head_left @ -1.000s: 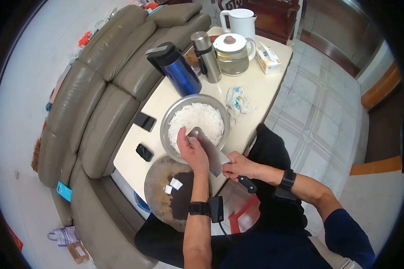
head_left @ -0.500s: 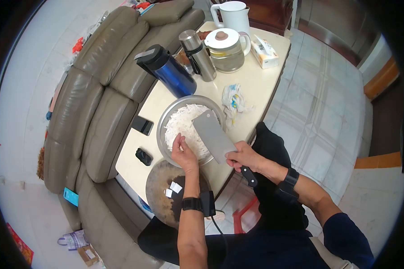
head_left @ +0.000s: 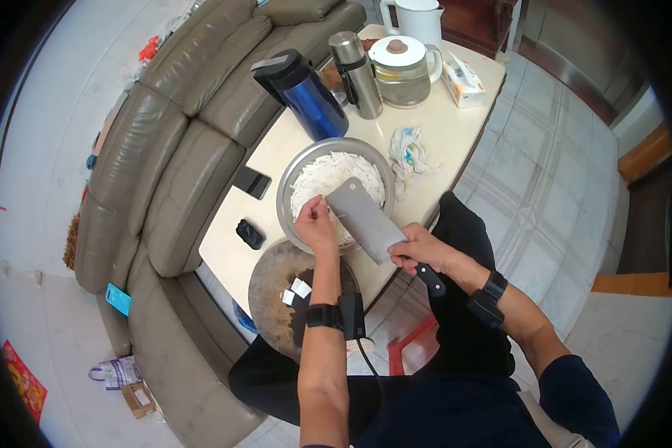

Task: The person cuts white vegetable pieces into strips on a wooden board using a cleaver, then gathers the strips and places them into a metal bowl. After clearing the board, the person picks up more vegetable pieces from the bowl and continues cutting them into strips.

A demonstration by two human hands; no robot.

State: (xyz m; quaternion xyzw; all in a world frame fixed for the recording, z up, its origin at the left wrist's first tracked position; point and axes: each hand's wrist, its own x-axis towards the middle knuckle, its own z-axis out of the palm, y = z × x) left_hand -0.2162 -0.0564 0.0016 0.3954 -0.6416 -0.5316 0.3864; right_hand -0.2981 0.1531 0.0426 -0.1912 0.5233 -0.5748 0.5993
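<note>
My right hand (head_left: 424, 251) grips a cleaver (head_left: 366, 222) at its black handle, with the broad blade tilted over a metal bowl (head_left: 284, 196). White shredded strips (head_left: 337, 169) fill the bowl. Beside the blade's left edge, over the near side of the bowl, my left hand (head_left: 317, 227) has its fingers pinched together; whatever is between them is too small to tell. Below that hand lies a round wooden chopping board (head_left: 270, 284), partly hidden by my left forearm. White blocks (head_left: 300, 287) rest on its dark, wet-looking middle.
A blue jug (head_left: 310, 104), steel flask (head_left: 357, 78), glass pot (head_left: 401, 82), white kettle (head_left: 420, 21) and tissue pack (head_left: 464, 81) stand on the table's far part. A crumpled cloth (head_left: 411, 155) lies right of the bowl. A phone (head_left: 252, 182) and black case (head_left: 249, 234) lie left.
The view has shifted, so the table sits higher and further right. My left hand, still pinched, is closer to the cleaver blade. The right hand keeps its hold on the cleaver.
</note>
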